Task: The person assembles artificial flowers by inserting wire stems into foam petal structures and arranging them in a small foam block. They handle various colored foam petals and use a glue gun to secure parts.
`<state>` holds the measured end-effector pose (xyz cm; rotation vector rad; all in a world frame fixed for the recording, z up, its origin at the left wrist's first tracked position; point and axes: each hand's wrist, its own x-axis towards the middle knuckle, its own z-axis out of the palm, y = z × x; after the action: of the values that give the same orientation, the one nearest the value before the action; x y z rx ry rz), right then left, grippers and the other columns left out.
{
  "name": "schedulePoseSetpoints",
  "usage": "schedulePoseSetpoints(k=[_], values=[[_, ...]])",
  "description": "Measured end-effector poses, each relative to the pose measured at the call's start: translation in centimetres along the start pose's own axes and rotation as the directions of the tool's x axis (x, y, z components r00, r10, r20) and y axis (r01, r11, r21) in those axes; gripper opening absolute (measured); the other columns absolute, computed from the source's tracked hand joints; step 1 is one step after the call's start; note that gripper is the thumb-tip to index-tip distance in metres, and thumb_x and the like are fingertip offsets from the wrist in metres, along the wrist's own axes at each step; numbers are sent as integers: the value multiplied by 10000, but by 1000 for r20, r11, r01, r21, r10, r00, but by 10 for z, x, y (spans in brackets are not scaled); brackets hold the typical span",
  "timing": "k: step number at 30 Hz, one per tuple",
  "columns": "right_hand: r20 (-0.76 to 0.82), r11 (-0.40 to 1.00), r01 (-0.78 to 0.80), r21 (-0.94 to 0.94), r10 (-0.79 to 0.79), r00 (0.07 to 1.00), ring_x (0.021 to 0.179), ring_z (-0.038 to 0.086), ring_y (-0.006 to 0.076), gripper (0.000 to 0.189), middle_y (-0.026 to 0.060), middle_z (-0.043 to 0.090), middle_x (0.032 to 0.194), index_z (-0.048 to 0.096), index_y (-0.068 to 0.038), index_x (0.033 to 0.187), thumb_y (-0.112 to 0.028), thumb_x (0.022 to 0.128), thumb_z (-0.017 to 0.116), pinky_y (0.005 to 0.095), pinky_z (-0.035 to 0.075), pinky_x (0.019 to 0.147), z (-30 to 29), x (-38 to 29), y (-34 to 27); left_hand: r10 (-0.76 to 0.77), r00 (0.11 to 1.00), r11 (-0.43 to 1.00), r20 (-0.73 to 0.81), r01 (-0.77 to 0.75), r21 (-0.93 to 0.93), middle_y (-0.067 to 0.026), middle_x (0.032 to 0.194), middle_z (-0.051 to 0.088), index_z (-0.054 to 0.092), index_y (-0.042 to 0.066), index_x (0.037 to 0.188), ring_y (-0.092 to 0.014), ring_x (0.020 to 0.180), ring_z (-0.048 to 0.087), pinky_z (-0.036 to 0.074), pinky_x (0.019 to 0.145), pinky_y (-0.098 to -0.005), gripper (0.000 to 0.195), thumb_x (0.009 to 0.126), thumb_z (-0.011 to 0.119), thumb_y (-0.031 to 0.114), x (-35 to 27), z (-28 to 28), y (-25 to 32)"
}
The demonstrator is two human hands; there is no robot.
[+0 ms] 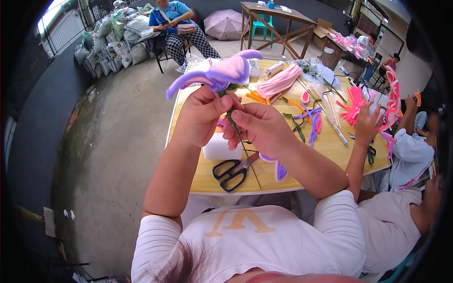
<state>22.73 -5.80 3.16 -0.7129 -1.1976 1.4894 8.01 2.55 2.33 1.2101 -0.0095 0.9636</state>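
Note:
My left hand (198,116) grips the top of a thin dark green stem, just under a pipe-cleaner flower (219,72) with pink petals edged in purple. Close beside it, my right hand (260,125) pinches the green-wrapped stem (231,122) between thumb and fingers. The stem's lower end slants down over the table. Beneath my hands lie scissors with dark blue handles (229,175) and a white roll (221,148). A purple and pink petal piece (280,171) rests below my right forearm.
On the wooden table (201,184) lie a pink pipe-cleaner bundle (279,82), purple strips (312,123), a marker (337,131) and a red-pink bundle (354,102). At the right, a co-worker's hand (368,122) is near a pink glue gun (389,143). Another person (177,21) sits beyond the table.

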Motion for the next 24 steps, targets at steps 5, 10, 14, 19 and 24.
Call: schedulePoseSetpoints(k=[5, 10, 14, 19, 24], values=[[-31, 955, 161, -250, -174, 984, 581, 506, 105, 257, 40, 545, 687, 553, -7, 912, -229, 965, 436, 241, 434, 551, 2, -1, 13, 45, 992, 989, -114, -28, 145, -74, 804, 628, 606, 3, 908, -164, 686, 603, 467, 648, -280, 171, 809, 664, 128, 0, 9, -4], [-98, 988, 140, -61, -145, 985, 551, 467, 102, 265, 34, 494, 644, 528, -6, 924, -224, 981, 388, 228, 398, 520, 8, -2, 13, 12, 988, 992, -155, 7, 125, -112, 881, 624, 571, -33, 1006, -222, 672, 616, 523, 634, -337, 321, 844, 609, 241, -4, 15, -4], [-25, 994, 108, 31, -108, 994, 559, 477, 111, 305, 53, 516, 664, 535, 7, 971, -241, 990, 358, 226, 402, 527, 1, -5, 5, -69, 998, 995, -2, 69, 73, -122, 867, 620, 535, -62, 1060, -248, 551, 610, 528, 522, -371, 396, 876, 546, 289, -1, 15, -2], [14, 987, 126, 97, -128, 992, 579, 501, 112, 310, 73, 555, 702, 546, 16, 980, -239, 986, 371, 226, 409, 539, 8, -6, 1, -121, 985, 982, 122, 137, -128, -105, 885, 613, 573, -38, 1020, -224, 598, 606, 515, 536, -339, 273, 879, 557, 195, -2, 0, -4], [-26, 957, 157, -244, -168, 985, 592, 509, 91, 258, 50, 564, 698, 567, 10, 925, -210, 966, 438, 221, 412, 554, 7, -8, 2, -4, 997, 994, 75, 12, -107, -108, 931, 620, 604, -9, 957, -191, 697, 609, 508, 561, -312, 153, 858, 589, 107, -1, 6, -10]])
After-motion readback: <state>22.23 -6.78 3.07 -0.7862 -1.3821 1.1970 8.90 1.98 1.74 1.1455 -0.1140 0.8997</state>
